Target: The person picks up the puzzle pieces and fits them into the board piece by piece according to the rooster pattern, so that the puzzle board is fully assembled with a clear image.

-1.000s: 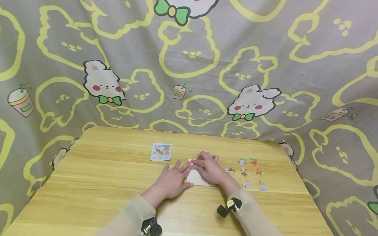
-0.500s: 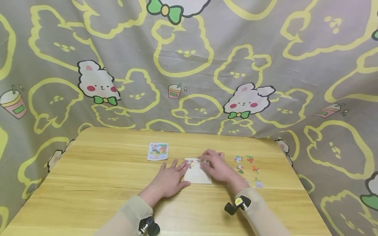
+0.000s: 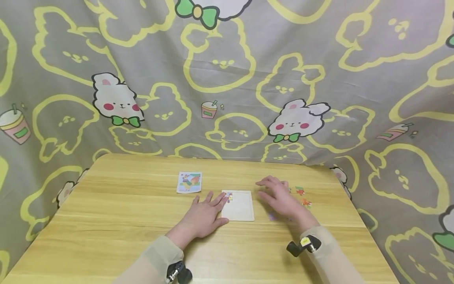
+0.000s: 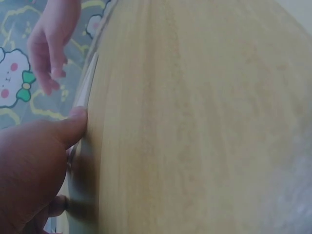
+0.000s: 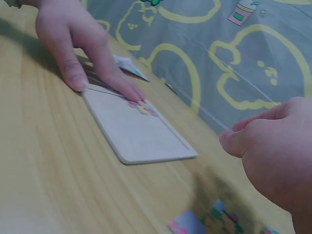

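Note:
A white square puzzle tray [image 3: 242, 209] lies on the table, with a small joined patch of jigsaw pieces [image 3: 230, 196] in its far left corner. My left hand [image 3: 203, 215] lies with spread fingers along the tray's left side, fingertips on the rim and against the patch. In the right wrist view its thumb and fingers [image 5: 114, 80] touch the tray edge. Right of the tray, my right hand [image 3: 280, 197] is raised over the table, fingers loosely bent, with nothing visible in it. Loose jigsaw pieces [image 3: 300, 191] lie beneath and beyond it, some hidden by the hand.
A picture card [image 3: 189, 182] of a rooster lies behind my left hand. More loose pieces [image 5: 217, 219] show at the bottom of the right wrist view. A patterned curtain [image 3: 227, 79] hangs behind the wooden table [image 3: 117, 205].
My right hand has left the patch in the tray's corner and moved right, toward the loose pieces. My left hand stays at the tray's left side. The head view shifted slightly.

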Tool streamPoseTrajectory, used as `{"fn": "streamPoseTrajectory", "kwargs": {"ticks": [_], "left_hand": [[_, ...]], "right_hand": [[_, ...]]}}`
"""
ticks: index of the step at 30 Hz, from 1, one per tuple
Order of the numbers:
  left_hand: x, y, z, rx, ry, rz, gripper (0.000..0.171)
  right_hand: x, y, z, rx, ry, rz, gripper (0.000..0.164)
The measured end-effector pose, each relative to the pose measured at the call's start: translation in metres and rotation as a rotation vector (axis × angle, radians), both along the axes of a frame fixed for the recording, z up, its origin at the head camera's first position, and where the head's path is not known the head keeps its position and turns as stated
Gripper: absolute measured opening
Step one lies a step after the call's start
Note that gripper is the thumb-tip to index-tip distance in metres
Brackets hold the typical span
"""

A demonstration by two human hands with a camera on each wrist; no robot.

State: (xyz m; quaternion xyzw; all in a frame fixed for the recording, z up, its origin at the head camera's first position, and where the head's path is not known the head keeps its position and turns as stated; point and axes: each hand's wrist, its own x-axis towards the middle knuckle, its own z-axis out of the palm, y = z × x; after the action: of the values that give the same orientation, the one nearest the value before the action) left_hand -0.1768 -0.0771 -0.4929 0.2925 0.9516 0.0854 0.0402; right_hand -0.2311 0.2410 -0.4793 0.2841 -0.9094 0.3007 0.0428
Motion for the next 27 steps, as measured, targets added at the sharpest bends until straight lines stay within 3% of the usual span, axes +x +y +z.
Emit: {"fn": "streamPoseTrajectory", "kwargs": {"ticks": [11,19,27], "left_hand": [[0.001,0.001,0.001,0.005,0.002,0.004,0.075],[0.000,0.001,0.001,0.008,0.006,-0.004,0.074],[0.001,0.001,0.003,0.002,-0.009,0.004,0.074]], "right_hand": [[0.000,0.027,0.009,-0.021,-0.028,0.007,0.041],[0.001,0.045,0.011,-0.026,-0.090,-0.033,0.042],[-0.002,0.065,0.005,-0.017,-0.096,-0.050,0.043]]}}
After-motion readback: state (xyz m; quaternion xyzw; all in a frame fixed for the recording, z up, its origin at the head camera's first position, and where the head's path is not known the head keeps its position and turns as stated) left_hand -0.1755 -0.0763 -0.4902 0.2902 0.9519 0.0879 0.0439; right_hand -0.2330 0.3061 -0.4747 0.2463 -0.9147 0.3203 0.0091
